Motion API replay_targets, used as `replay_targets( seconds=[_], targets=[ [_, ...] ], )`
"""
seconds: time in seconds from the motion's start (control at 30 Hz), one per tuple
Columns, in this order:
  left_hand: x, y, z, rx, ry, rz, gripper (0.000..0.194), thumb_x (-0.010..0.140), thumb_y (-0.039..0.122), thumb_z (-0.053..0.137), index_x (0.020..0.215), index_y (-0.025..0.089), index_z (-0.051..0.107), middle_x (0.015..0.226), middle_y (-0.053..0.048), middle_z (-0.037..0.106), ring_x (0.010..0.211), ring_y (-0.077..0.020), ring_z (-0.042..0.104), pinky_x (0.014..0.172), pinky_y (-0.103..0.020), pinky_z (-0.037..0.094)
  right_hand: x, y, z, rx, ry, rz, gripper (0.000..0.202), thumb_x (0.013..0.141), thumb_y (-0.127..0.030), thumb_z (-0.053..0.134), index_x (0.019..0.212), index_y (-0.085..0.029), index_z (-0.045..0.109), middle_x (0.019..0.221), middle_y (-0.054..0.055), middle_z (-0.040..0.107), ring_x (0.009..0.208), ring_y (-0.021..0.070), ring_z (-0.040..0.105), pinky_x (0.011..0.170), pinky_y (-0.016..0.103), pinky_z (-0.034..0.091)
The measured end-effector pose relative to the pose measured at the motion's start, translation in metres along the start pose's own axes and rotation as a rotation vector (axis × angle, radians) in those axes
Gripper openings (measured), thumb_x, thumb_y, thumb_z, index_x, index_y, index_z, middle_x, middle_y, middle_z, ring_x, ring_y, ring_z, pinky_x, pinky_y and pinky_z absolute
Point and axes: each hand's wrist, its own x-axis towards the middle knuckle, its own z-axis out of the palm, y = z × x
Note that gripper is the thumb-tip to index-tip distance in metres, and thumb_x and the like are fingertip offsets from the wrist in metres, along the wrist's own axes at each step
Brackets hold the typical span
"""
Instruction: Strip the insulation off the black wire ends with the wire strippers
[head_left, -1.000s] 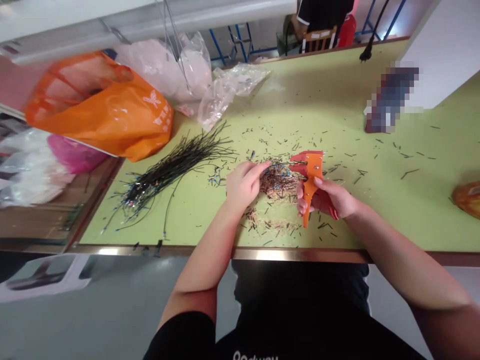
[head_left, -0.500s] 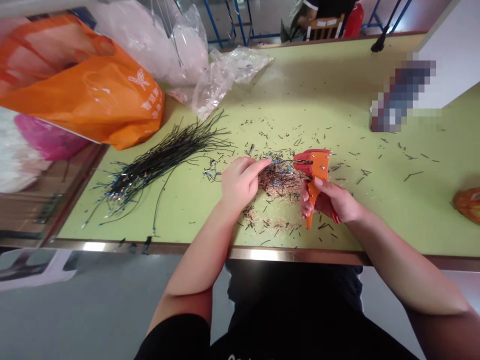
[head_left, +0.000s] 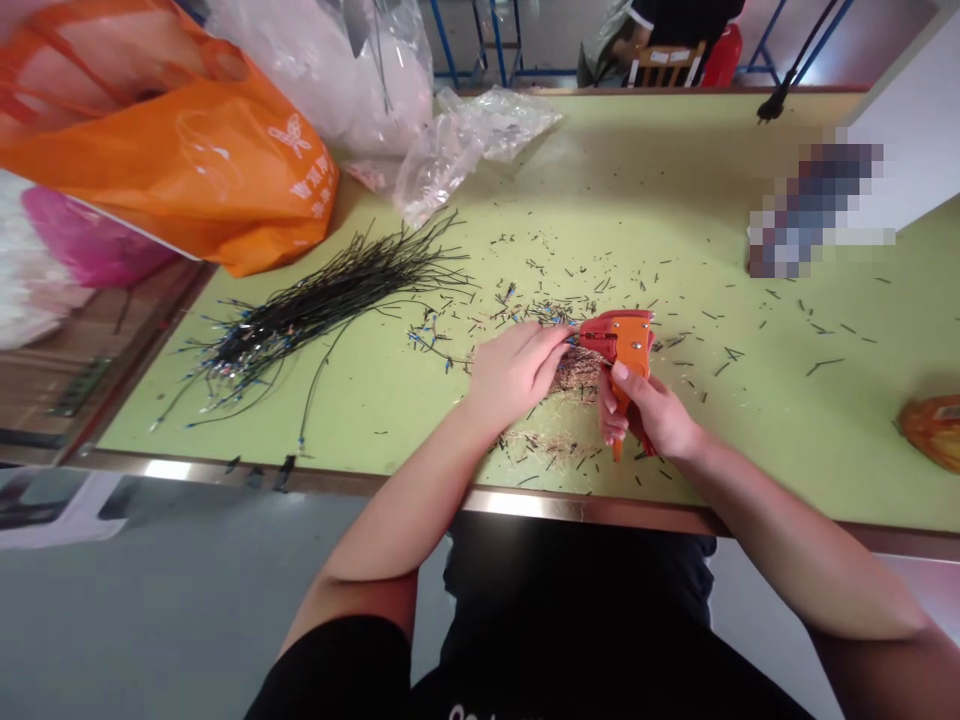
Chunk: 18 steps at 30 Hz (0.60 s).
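My right hand (head_left: 660, 410) is wrapped round the handles of an orange and red wire stripper (head_left: 631, 345), whose jaws point left. My left hand (head_left: 514, 368) pinches a short dark wire (head_left: 573, 337) close to those jaws. How far the wire reaches into the jaws is hard to make out. Beneath both hands lies a heap of copper strands and black offcuts (head_left: 581, 372), with small blue-tipped pieces among them. To the left rests a bundle of long black wires (head_left: 330, 285), many with blue or silvery ends.
An orange bag (head_left: 247, 190) and crumpled clear plastic bags (head_left: 457, 140) stand at the back left of the green table (head_left: 750, 420). A black plug (head_left: 772, 105) hangs at the back right, near a white panel (head_left: 907, 130). Beyond the table is another person (head_left: 682, 20).
My left hand has moved right, up to the stripper's jaws. The stripper's handles look closer together, and it has shifted slightly left. The whole view has turned a little.
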Motion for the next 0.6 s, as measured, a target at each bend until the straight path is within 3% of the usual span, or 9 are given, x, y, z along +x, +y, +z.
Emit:
replay_targets(
  seconds=[0.2,0.33,0.43,0.5,0.6],
  targets=[
    [-0.001,0.001,0.001,0.079,-0.092,-0.083,0.036,0.110,0.027,0.039,0.110,0.022,0.075,0.091,-0.008,0.078,0.084,-0.0211,0.072,0.067,-0.032,0.049,0.003,0.007,0.012,-0.002,0.073,-0.016,0.060,0.089,-0.075,0.070,0.062,-0.025,0.050,0.048,-0.007,0.035,0.039,0.0115,0.034,0.040,0.028,0.036],
    [0.001,0.001,-0.005,0.121,-0.075,-0.068,0.034,0.104,0.017,0.042,0.105,0.025,0.076,0.078,-0.005,0.074,0.071,-0.0194,0.067,0.057,-0.032,0.040,0.001,0.009,0.017,-0.001,0.037,-0.041,0.060,0.087,-0.078,0.069,0.065,-0.025,0.052,0.048,-0.008,0.036,0.038,0.0114,0.033,0.039,0.028,0.035],
    [0.000,-0.002,-0.009,0.137,-0.030,-0.040,0.037,0.101,0.014,0.041,0.101,0.027,0.076,0.066,-0.002,0.065,0.064,-0.0179,0.061,0.054,-0.033,0.034,-0.006,0.005,0.021,0.012,-0.011,-0.047,0.060,0.084,-0.081,0.068,0.069,-0.024,0.056,0.049,-0.007,0.040,0.038,0.0119,0.034,0.040,0.029,0.037],
    [-0.002,-0.012,-0.012,0.111,0.016,-0.084,0.037,0.103,0.018,0.039,0.100,0.026,0.075,0.069,-0.002,0.065,0.068,-0.0180,0.063,0.058,-0.033,0.039,-0.014,-0.006,0.020,0.013,0.005,-0.122,0.058,0.084,-0.079,0.070,0.068,-0.025,0.058,0.048,-0.006,0.040,0.038,0.0126,0.034,0.040,0.030,0.038],
    [-0.003,-0.037,-0.020,0.063,0.234,-0.314,0.042,0.111,0.032,0.030,0.105,0.022,0.071,0.088,-0.005,0.072,0.079,-0.0180,0.067,0.070,-0.036,0.049,-0.025,-0.036,0.011,0.114,0.245,-0.421,0.054,0.084,-0.065,0.077,0.060,-0.026,0.050,0.048,-0.007,0.029,0.041,0.0124,0.028,0.044,0.030,0.038]
  ],
)
